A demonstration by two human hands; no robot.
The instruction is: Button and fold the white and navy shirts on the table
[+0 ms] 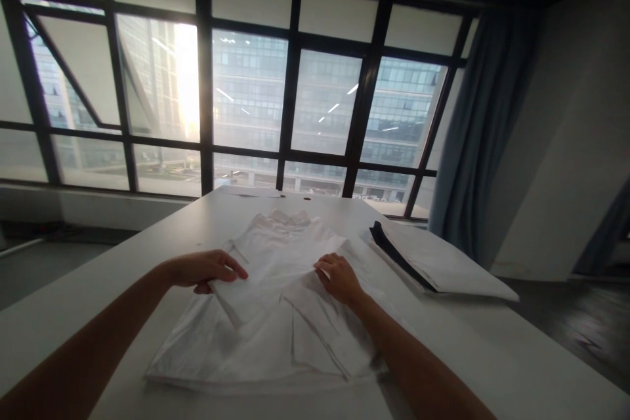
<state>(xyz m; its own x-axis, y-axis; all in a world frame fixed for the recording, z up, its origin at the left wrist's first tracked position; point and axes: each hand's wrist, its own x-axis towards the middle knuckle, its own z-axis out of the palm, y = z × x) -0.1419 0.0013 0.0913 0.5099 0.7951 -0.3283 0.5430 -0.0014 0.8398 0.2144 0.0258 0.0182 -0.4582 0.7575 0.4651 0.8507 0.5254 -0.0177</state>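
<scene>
A white collared shirt (275, 328) lies spread on the white table (98, 289), collar pointing away from me. My left hand (209, 269) grips a folded sleeve part at the shirt's left side, thumb under and fingers over the cloth. My right hand (339, 277) rests on the shirt's right half, fingers curled and pressing down on a fold of cloth near the middle.
A folded white garment with a dark edge (433, 262) lies on the table to the right of the shirt. Large windows (251, 92) stand beyond the table's far edge. A blue curtain (482, 131) hangs at the right.
</scene>
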